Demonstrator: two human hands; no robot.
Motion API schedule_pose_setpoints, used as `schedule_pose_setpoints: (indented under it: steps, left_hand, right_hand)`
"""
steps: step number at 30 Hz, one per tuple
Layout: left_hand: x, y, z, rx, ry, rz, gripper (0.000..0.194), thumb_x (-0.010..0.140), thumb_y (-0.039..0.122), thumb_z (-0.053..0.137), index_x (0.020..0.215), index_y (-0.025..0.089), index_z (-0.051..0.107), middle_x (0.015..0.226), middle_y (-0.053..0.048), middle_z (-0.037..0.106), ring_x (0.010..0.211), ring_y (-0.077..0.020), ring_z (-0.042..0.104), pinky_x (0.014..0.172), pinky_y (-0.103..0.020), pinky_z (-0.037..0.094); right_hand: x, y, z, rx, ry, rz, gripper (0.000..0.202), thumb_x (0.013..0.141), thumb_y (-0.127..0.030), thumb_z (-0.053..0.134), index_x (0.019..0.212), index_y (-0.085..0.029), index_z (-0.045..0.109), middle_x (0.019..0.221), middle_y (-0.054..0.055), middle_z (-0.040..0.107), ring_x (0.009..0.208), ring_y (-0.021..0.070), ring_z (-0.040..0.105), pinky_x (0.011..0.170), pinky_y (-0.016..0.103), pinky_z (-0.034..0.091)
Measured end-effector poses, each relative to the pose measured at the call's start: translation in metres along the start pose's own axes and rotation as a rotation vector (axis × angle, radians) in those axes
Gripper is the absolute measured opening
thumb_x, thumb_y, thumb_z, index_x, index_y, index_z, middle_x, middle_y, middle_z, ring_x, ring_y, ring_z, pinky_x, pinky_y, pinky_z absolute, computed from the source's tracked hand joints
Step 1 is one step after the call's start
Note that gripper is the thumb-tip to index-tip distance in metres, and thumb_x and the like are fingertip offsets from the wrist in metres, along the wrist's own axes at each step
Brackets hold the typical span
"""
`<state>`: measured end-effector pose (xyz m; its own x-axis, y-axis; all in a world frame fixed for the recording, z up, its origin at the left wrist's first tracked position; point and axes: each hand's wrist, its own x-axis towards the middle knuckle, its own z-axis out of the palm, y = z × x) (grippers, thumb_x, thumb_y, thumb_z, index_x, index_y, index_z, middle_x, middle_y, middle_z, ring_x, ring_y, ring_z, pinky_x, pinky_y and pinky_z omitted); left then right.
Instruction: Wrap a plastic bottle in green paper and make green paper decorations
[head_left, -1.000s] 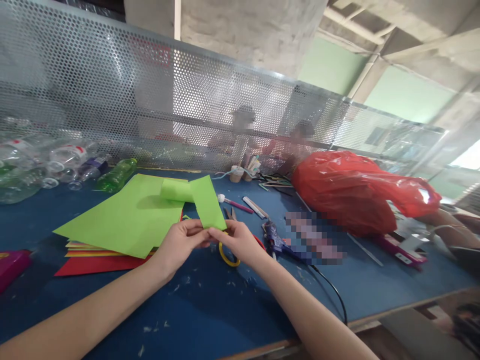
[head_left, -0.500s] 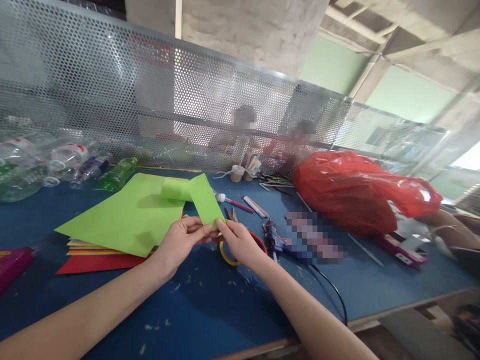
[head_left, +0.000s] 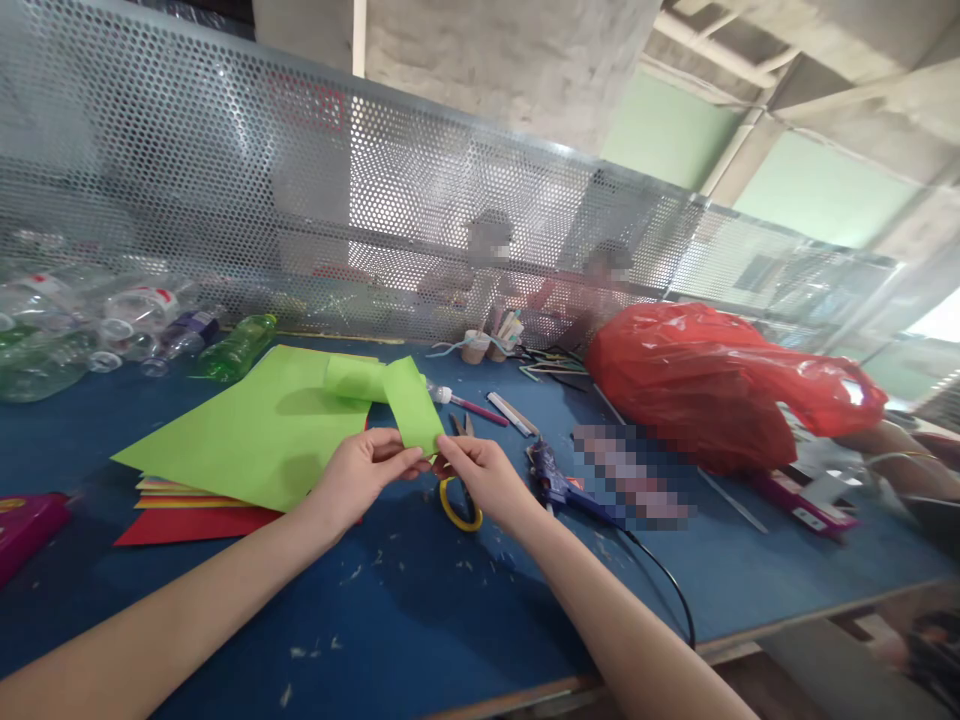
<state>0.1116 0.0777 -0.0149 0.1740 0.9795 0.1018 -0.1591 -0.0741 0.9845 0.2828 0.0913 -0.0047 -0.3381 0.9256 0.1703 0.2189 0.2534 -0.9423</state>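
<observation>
Between my two hands is a strip of light green paper (head_left: 414, 400), tilted up and away from me. My left hand (head_left: 371, 465) pinches its lower left corner, and the fingers of my right hand (head_left: 476, 472) close on the lower right corner. A stack of coloured paper (head_left: 247, 440) with a green sheet on top lies to the left. On it rests a bottle wrapped in green paper (head_left: 352, 380), its clear neck showing past the strip. Scissors (head_left: 461, 510) with a yellow-edged handle lie under my right hand, partly hidden by it.
A blue glue gun (head_left: 555, 480) with a black cord lies right of my hands. Farther right sits a large red plastic bag (head_left: 690, 380). Several plastic bottles (head_left: 135, 315) stand at the back left, before a perforated metal screen (head_left: 420, 180). Another person's arm (head_left: 900, 450) is at far right.
The green strip's top has dipped slightly, and its lower edge is still in both hands. My right hand has shifted a little right, and the scissors' handle shows differently beneath it.
</observation>
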Motion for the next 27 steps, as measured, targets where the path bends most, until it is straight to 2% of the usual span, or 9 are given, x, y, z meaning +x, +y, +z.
schedule_pose_setpoints:
  steps: [4, 13, 15, 17, 20, 24, 27]
  left_hand:
    - [0.001, 0.001, -0.002, 0.079, -0.007, 0.037, 0.025, 0.065, 0.03, 0.076, 0.086, 0.017, 0.072, 0.085, -0.005, 0.076, 0.081, -0.0218, 0.07, 0.084, -0.035, 0.052]
    - [0.008, -0.002, -0.012, 0.209, -0.045, 0.058, 0.019, 0.067, 0.03, 0.071, 0.081, 0.018, 0.071, 0.071, -0.003, 0.073, 0.065, -0.0196, 0.067, 0.064, -0.03, 0.052]
    - [0.009, -0.001, -0.015, 0.252, -0.078, 0.054, 0.019, 0.067, 0.031, 0.072, 0.081, 0.018, 0.071, 0.072, -0.004, 0.073, 0.068, -0.0206, 0.068, 0.066, -0.031, 0.052]
    - [0.01, 0.001, -0.018, 0.263, -0.088, 0.079, 0.027, 0.067, 0.031, 0.074, 0.091, 0.019, 0.07, 0.085, -0.005, 0.075, 0.08, -0.0224, 0.069, 0.076, -0.033, 0.052]
    - [0.012, 0.005, -0.02, 0.158, -0.005, 0.132, 0.036, 0.07, 0.036, 0.073, 0.101, 0.019, 0.067, 0.1, -0.006, 0.073, 0.094, -0.0232, 0.067, 0.085, -0.034, 0.05]
    - [0.012, 0.013, -0.02, -0.117, 0.153, 0.103, 0.032, 0.072, 0.043, 0.071, 0.086, 0.015, 0.068, 0.087, -0.006, 0.075, 0.086, -0.0235, 0.069, 0.081, -0.035, 0.053]
    - [0.01, 0.017, -0.018, -0.23, 0.152, 0.082, 0.031, 0.069, 0.04, 0.074, 0.084, 0.014, 0.07, 0.085, -0.006, 0.076, 0.088, -0.0239, 0.069, 0.081, -0.035, 0.054]
  right_hand:
    - [0.0, 0.0, 0.0, -0.024, 0.054, -0.005, 0.042, 0.082, -0.053, 0.053, 0.065, -0.016, 0.065, 0.06, 0.001, 0.06, 0.06, 0.0146, 0.055, 0.06, 0.026, 0.043]
    - [0.001, 0.0, -0.001, -0.14, 0.018, -0.041, 0.039, 0.087, -0.046, 0.045, 0.069, -0.015, 0.061, 0.063, 0.002, 0.058, 0.061, 0.014, 0.052, 0.06, 0.024, 0.04]
    - [0.001, 0.001, -0.002, -0.179, 0.023, -0.056, 0.04, 0.088, -0.046, 0.044, 0.066, -0.016, 0.059, 0.062, 0.002, 0.058, 0.061, 0.0142, 0.052, 0.059, 0.024, 0.039]
    - [0.0, 0.001, -0.003, -0.224, 0.012, -0.071, 0.041, 0.088, -0.046, 0.043, 0.065, -0.016, 0.058, 0.062, 0.002, 0.058, 0.061, 0.0144, 0.052, 0.059, 0.024, 0.039]
    - [-0.001, 0.0, -0.004, -0.298, -0.024, -0.074, 0.042, 0.089, -0.045, 0.042, 0.063, -0.016, 0.057, 0.062, 0.002, 0.06, 0.06, 0.0143, 0.052, 0.059, 0.024, 0.038]
    - [-0.003, -0.001, -0.003, -0.351, -0.084, -0.058, 0.045, 0.09, -0.045, 0.042, 0.059, -0.016, 0.056, 0.06, 0.001, 0.059, 0.058, 0.0135, 0.051, 0.057, 0.024, 0.036]
    - [-0.003, -0.002, -0.002, -0.339, -0.11, -0.043, 0.044, 0.089, -0.045, 0.044, 0.058, -0.016, 0.055, 0.058, 0.0, 0.056, 0.056, 0.0129, 0.049, 0.056, 0.024, 0.035]
